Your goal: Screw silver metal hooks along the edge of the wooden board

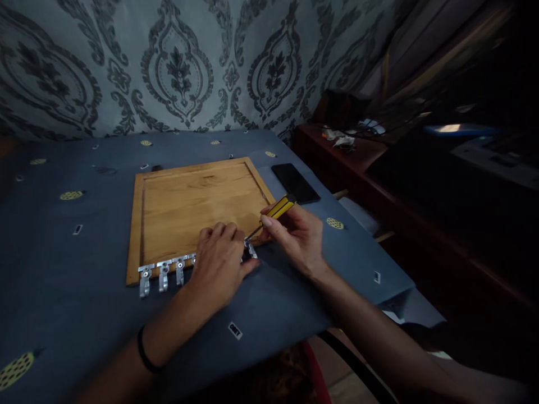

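Note:
A square wooden board (185,205) with a raised frame lies on a table under a blue cloth (84,314). Several metal hooks (163,276) are fixed along its near edge. My left hand (219,261) rests palm down on that edge, fingers curled over one hook by the right corner. My right hand (297,233) is closed on a yellow-handled screwdriver (278,209), whose tip points down and left at the hook (251,249) next to my left fingers.
A black phone (295,182) lies on the cloth right of the board. A dark wooden shelf (349,146) with small items stands at the right. Patterned wallpaper (181,67) rises behind the table. The table's near right corner (400,292) drops off beside my right forearm.

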`<state>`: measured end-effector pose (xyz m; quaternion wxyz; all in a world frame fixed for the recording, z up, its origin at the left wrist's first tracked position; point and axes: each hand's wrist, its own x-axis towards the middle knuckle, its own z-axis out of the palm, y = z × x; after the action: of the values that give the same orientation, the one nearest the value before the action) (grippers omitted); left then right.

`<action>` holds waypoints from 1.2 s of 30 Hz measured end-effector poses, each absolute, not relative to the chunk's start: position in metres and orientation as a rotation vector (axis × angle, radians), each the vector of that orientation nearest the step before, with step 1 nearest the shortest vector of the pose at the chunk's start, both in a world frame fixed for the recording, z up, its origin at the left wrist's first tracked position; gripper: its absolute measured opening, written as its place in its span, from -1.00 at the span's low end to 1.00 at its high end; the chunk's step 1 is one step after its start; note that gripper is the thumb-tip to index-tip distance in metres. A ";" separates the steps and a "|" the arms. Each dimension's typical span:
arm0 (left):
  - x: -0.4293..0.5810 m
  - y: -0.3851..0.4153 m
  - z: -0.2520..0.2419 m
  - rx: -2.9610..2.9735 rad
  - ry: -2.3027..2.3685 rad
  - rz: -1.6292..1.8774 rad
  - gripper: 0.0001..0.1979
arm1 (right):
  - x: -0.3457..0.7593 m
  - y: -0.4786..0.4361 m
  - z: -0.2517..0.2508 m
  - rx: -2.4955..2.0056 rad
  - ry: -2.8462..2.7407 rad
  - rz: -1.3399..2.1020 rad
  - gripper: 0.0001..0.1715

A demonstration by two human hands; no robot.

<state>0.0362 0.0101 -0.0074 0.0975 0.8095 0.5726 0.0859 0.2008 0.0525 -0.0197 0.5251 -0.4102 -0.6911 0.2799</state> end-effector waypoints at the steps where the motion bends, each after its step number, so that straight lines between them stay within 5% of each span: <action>1: 0.036 0.010 -0.008 2.396 1.697 0.253 -0.64 | 0.201 0.053 -0.019 -0.983 -1.657 0.679 -0.71; 16: 0.036 0.011 -0.005 2.380 1.681 0.225 -0.63 | 0.208 0.057 -0.010 -0.848 -1.764 0.902 -0.70; 26: 0.037 0.010 -0.007 2.377 1.690 0.239 -0.61 | 0.206 0.052 -0.014 -0.859 -1.801 0.656 -0.84; 36: 0.036 0.010 -0.006 2.374 1.690 0.237 -0.64 | 0.200 0.052 -0.009 -0.917 -1.758 0.645 -0.69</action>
<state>0.0361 0.0104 -0.0063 0.1089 0.8071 0.5746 0.0807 0.1997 0.0521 -0.0092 0.5038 -0.3798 -0.7283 0.2673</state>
